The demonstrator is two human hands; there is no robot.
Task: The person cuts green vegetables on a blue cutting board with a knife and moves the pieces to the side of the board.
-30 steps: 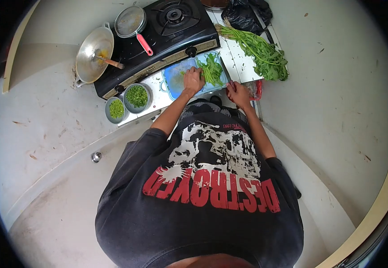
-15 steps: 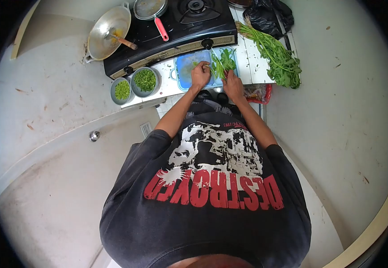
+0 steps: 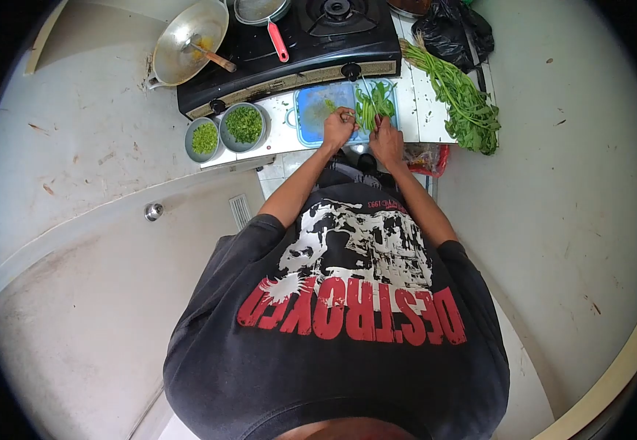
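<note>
A blue cutting board [image 3: 308,130] lies along the counter's front edge, below the stove. Leafy greens [image 3: 383,95] rest on its right part, and a few chopped bits are near its middle. My right hand [image 3: 387,144] is closed round a knife [image 3: 378,119] with a red handle; its thin blade points away from me over the greens. Just left of the greens, my left hand [image 3: 339,130] is curled with its fingertips pinched together. What those fingers hold is too small to make out.
Two grey bowls of chopped greens, a larger one [image 3: 263,136] and a smaller one [image 3: 190,150], stand left of the board. Behind is a black stove [image 3: 296,62] with a wok [image 3: 168,55] and a red-handled pan [image 3: 278,40]. A greens bunch [image 3: 461,103] and black bag [image 3: 454,37] lie right.
The whole view has shifted slightly, moving the counter things right and down in the picture. Both hands stay over the board, the left still pinched and the right still on the knife.
</note>
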